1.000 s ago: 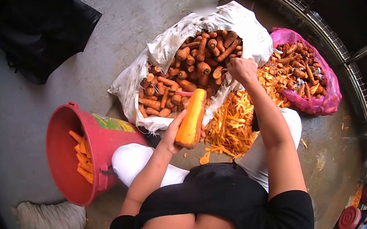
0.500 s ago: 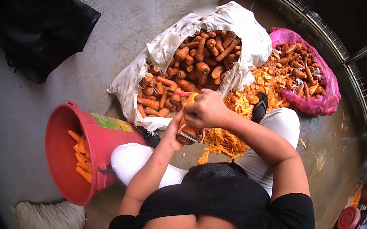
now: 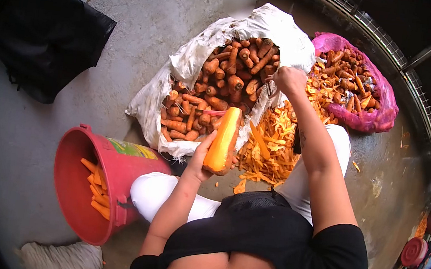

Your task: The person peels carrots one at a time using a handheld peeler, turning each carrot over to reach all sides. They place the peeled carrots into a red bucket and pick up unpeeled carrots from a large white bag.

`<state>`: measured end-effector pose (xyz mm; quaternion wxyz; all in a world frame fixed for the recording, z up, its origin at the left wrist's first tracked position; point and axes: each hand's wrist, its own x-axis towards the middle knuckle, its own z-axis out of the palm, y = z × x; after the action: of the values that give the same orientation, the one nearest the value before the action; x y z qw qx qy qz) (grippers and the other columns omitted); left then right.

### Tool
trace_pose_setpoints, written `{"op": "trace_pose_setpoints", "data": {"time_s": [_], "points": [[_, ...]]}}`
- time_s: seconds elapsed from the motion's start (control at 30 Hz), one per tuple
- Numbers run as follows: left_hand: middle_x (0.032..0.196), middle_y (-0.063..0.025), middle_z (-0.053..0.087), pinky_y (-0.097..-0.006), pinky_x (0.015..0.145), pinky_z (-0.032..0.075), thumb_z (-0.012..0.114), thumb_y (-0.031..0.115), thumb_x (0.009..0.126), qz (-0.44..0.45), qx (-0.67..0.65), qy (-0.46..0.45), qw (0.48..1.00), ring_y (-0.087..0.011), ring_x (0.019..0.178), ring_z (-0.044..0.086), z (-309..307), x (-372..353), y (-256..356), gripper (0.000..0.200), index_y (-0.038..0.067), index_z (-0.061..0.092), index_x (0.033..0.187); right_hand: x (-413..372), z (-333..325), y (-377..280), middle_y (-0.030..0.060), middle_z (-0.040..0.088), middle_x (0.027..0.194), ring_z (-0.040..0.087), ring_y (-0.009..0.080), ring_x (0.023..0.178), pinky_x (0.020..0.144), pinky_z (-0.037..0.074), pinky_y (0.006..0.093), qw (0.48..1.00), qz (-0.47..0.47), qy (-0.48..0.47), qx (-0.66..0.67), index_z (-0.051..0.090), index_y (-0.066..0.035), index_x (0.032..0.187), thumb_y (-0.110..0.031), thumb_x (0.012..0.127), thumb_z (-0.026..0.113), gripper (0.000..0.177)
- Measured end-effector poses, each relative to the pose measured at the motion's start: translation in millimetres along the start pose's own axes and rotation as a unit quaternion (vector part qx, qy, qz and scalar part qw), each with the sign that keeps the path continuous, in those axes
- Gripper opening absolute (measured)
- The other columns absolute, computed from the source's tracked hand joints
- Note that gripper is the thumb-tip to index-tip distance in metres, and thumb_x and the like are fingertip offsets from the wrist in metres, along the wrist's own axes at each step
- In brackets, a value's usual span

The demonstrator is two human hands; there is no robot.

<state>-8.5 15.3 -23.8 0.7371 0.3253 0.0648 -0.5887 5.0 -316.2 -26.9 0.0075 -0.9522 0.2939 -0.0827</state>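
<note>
My left hand (image 3: pixel 201 159) is wrapped round a thick carrot (image 3: pixel 223 145), held upright over the near edge of the white sack. Its facing side is bright orange and peeled; some brownish skin shows along the right edge and lower end. My right hand (image 3: pixel 290 81) is closed on a peeler (image 3: pixel 270 86), only partly visible, beyond the carrot and apart from it. A long strip of peel (image 3: pixel 259 140) shows above the heap of peelings (image 3: pixel 270 164). Unpeeled carrots (image 3: pixel 221 77) fill the white sack (image 3: pixel 151 93) in front of me.
Left of my knee a red bucket (image 3: pixel 75 183) lies tilted, with peeled carrots (image 3: pixel 97 189) inside. A pink sack (image 3: pixel 385 107) of carrot pieces stands at the far right. Black cloth (image 3: pixel 57 39) lies on the floor; a thin red stick (image 3: pixel 211 112) rests among the sack's carrots.
My right hand has moved up and away from the carrot with the peeler, leaving the carrot's peeled face exposed. A long peel strip now shows above the heap. My left hand keeps its hold.
</note>
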Motion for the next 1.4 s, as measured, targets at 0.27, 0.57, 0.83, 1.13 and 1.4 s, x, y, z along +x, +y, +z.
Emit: {"op": "trace_pose_setpoints", "data": {"time_s": [0.27,0.57,0.83,1.13,1.4], "points": [[0.108,-0.0096,0.062,-0.0374,0.081,0.056,0.045,0.039,0.098,0.044,-0.042,0.072,0.996,-0.0225,0.092,0.065,9.8,1.8,-0.9,0.043,0.008,0.049,0.128,-81.0,-53.7,-66.2,0.0056,0.056,0.051,0.054,0.0204,0.048,0.056,0.044,0.0338,0.903,-0.321,0.039,0.282,0.070,-0.014,0.068,-0.030,0.082,0.065,0.021],[0.107,-0.0094,0.065,-0.0396,0.079,0.056,0.047,0.050,0.094,-0.005,-0.028,0.106,0.994,-0.0233,0.093,0.066,-13.5,14.8,-15.1,0.052,0.007,0.052,0.122,-128.2,-58.2,-89.8,0.0065,0.053,0.049,0.054,0.0266,0.049,0.057,0.044,0.0367,0.847,-0.422,0.048,0.320,0.066,-0.015,0.062,-0.026,0.069,0.067,0.013],[0.097,-0.0139,0.065,-0.0397,0.063,0.059,0.041,0.052,0.096,-0.012,0.035,0.014,0.999,-0.0260,0.075,0.068,7.2,-6.2,-4.7,0.053,0.007,0.052,0.122,-67.4,-31.2,-61.7,0.0033,0.053,0.049,0.052,0.0205,0.048,0.060,0.045,0.0378,0.901,-0.314,0.101,0.283,0.066,-0.017,0.062,-0.026,0.074,0.065,0.015],[0.095,-0.0153,0.063,-0.0414,0.062,0.059,0.041,0.048,0.098,0.028,0.014,0.050,0.998,-0.0289,0.075,0.067,9.4,-2.3,6.5,0.049,0.007,0.050,0.123,-36.0,-47.6,-45.2,0.0058,0.063,0.056,0.061,0.0192,0.050,0.055,0.051,0.0337,0.975,-0.091,-0.058,0.195,0.070,-0.013,0.071,-0.032,0.082,0.059,0.025],[0.109,-0.0046,0.062,-0.0328,0.075,0.056,0.039,0.048,0.099,0.024,-0.032,0.053,0.998,-0.0166,0.094,0.064,11.5,10.6,5.2,0.049,0.013,0.048,0.131,-121.8,-55.3,-95.2,0.0060,0.053,0.050,0.055,0.0249,0.050,0.057,0.044,0.0355,0.841,-0.405,0.062,0.354,0.065,-0.013,0.060,-0.023,0.069,0.066,0.014]]}}
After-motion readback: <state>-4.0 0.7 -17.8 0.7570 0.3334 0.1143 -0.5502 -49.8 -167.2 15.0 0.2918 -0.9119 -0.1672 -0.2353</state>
